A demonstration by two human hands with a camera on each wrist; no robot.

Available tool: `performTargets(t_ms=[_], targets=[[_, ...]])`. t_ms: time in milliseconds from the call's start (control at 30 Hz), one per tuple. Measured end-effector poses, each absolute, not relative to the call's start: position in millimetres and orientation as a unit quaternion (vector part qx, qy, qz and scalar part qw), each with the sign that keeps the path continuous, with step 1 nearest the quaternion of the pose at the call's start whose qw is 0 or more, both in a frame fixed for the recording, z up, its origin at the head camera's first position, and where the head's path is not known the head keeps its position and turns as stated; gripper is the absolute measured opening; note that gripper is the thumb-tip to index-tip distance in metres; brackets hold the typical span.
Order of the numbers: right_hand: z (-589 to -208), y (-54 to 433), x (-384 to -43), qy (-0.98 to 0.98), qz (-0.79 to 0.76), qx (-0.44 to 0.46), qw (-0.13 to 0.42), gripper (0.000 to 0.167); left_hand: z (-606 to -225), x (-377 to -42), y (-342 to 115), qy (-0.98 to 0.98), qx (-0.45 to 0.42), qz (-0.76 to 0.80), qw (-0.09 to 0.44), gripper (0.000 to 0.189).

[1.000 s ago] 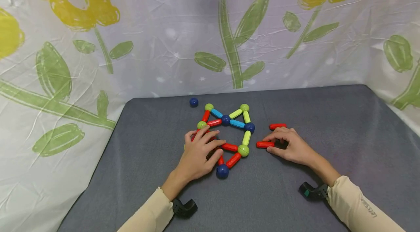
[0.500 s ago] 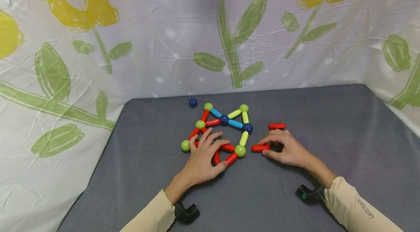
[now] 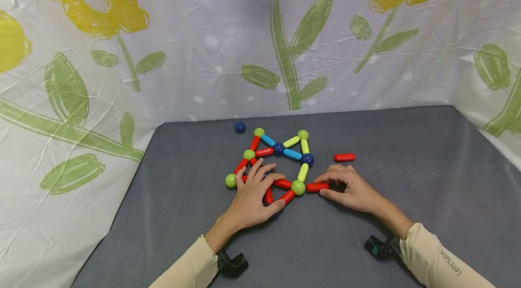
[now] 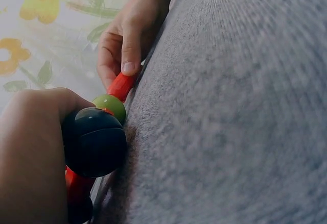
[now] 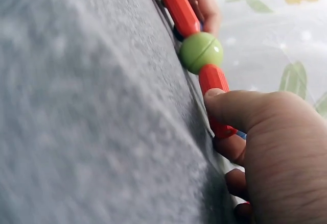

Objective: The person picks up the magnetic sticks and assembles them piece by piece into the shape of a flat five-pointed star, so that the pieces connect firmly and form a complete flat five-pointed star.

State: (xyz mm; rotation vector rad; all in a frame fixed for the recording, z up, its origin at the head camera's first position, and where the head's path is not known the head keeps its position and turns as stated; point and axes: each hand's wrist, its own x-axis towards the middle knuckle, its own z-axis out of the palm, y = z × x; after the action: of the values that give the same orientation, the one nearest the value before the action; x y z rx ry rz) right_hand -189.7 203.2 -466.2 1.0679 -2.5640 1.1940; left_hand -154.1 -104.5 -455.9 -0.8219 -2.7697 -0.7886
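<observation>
My right hand (image 3: 356, 191) pinches a red magnetic rod (image 3: 316, 187) between thumb and fingers. That rod's far end is right at a green ball (image 3: 298, 187) of a flat frame of magnetic rods and balls; in the right wrist view the rod (image 5: 211, 78) meets the green ball (image 5: 201, 53). My left hand (image 3: 252, 195) rests spread over the lower left of the frame, its thumb by another red rod (image 3: 287, 197). A dark blue ball (image 4: 96, 142) shows large in the left wrist view; in the head view the left thumb mostly covers it.
A loose red rod (image 3: 344, 157) lies beyond my right hand. One loose blue ball (image 3: 240, 127) sits near the far edge of the grey table (image 3: 407, 143). Behind the table hangs a flower-patterned cloth (image 3: 183, 53).
The right hand has moved left with the red rod, up to the frame's green ball. My left hand has shifted slightly right and down, uncovering the green ball at the left.
</observation>
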Motion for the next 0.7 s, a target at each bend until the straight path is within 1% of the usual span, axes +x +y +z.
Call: performTargets(t_ms=[167,367,467,600,633,700], targets=[[-465.3,200.6,-187.3,-0.845,0.405,0.347,0.053,0.026,-456.9,-154.5,-104.2,-0.92,-0.276,-0.265,0.078,0.049],[-466.9,200.9,-189.8,-0.818,0.447,0.353,0.076,0.025,-458.2,-154.5,-104.8,-0.923,-0.273,-0.263,0.074,0.05],[-467.1,202.3,-193.2,-0.815,0.464,0.322,0.128,0.023,-458.7,-154.5,-105.1,-0.922,-0.274,-0.263,0.075,0.05],[-465.1,207.4,-198.9,-0.838,0.439,0.225,0.232,0.02,-459.0,-154.5,-105.1,-0.921,-0.277,-0.263,0.076,0.05],[-464.4,209.3,-200.4,-0.845,0.429,0.201,0.25,0.02,-459.0,-154.6,-105.1,-0.921,-0.277,-0.263,0.075,0.05],[-464.3,213.4,-202.8,-0.856,0.41,0.164,0.271,0.022,-458.9,-154.9,-105.1,-0.921,-0.276,-0.264,0.073,0.05]])
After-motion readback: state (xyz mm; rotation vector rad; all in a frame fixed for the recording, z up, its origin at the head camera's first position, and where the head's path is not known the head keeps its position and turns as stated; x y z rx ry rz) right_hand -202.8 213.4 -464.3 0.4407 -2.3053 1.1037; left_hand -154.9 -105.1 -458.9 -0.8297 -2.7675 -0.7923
